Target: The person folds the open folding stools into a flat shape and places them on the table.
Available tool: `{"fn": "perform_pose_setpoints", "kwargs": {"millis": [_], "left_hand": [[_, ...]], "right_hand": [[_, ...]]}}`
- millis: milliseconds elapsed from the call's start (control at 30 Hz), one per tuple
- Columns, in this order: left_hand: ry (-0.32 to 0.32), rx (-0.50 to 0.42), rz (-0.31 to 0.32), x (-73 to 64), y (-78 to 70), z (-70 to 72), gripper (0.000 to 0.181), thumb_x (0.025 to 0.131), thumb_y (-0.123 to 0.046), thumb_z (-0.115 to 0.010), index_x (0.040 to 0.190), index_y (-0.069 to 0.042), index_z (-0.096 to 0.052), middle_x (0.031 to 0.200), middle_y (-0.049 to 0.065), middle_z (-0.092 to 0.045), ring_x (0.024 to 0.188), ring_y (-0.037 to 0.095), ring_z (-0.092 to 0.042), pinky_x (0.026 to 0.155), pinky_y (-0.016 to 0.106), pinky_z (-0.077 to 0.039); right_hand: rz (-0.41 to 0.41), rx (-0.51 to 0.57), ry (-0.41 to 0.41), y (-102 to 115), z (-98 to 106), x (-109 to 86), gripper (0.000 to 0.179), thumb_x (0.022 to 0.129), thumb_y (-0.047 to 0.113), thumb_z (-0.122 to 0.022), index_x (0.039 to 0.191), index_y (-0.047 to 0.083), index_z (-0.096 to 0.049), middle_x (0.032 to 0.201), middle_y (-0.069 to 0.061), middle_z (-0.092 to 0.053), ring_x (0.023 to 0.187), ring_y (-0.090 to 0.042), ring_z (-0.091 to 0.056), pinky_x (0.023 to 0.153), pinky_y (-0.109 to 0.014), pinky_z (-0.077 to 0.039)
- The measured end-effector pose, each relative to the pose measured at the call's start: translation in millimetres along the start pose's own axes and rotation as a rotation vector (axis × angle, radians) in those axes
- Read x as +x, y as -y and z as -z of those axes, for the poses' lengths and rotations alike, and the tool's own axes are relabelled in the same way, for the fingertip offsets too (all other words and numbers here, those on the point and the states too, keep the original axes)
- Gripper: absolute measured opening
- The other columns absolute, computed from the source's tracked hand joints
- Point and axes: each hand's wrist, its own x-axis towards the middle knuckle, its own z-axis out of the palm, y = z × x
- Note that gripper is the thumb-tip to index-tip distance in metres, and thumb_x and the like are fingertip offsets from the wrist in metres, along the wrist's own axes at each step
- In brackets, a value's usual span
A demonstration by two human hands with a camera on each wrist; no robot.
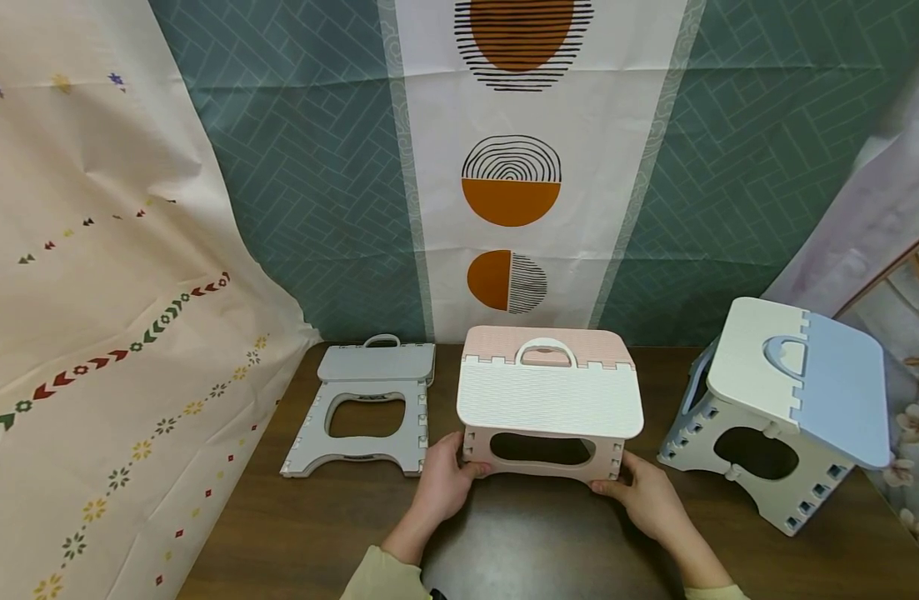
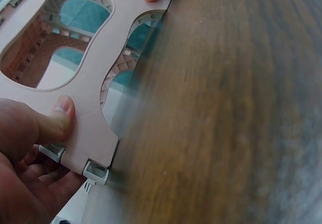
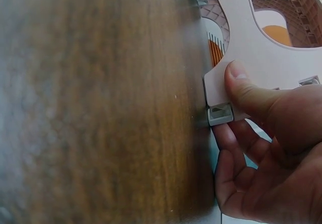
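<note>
A pink and white folding step stool [image 1: 549,400] stands unfolded on the brown table, its looped white handle toward the back of the top. My left hand [image 1: 446,477] grips the lower left corner of its front leg panel. In the left wrist view the thumb [image 2: 61,117] lies on the panel's face and the fingers go behind the edge. My right hand [image 1: 642,493] holds the opposite corner in the same manner, its thumb [image 3: 239,78] on the pink panel [image 3: 236,38] and the other fingers curled behind.
On the left a grey folding stool [image 1: 377,387] lies folded flat. A blue and white folding stool [image 1: 800,392] stands unfolded at the right. The wooden table [image 1: 534,550] meets a patterned cloth [image 1: 317,167] at the back, and a cream cloth [image 1: 129,333] hangs along the left.
</note>
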Motion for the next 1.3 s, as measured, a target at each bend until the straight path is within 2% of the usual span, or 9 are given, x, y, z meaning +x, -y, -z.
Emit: {"fn": "perform_pose_setpoints", "kwargs": {"millis": [667, 1300], "left_hand": [[0.003, -0.011, -0.006, -0.7, 0.0, 0.6, 0.030, 0.087, -0.011, -0.090, 0.111, -0.006, -0.072, 0.103, 0.002, -0.072, 0.097, 0.018, -0.066, 0.082, 0.035, -0.054], [0.017, -0.021, 0.006, 0.4, 1.0, 0.4, 0.030, 0.088, -0.009, -0.088, 0.113, -0.007, -0.072, 0.105, 0.001, -0.073, 0.097, 0.016, -0.067, 0.082, 0.034, -0.055]], "right_hand": [[0.011, 0.009, -0.002, 0.8, -0.6, -0.3, 0.050, 0.089, 0.026, -0.089, 0.129, 0.002, -0.069, 0.104, -0.007, -0.075, 0.091, -0.022, -0.064, 0.078, -0.041, -0.050], [0.000, 0.002, 0.013, 3.4, 1.4, -0.6, 0.052, 0.091, 0.028, -0.087, 0.131, 0.001, -0.069, 0.108, -0.009, -0.076, 0.095, -0.023, -0.065, 0.081, -0.045, -0.052]]}}
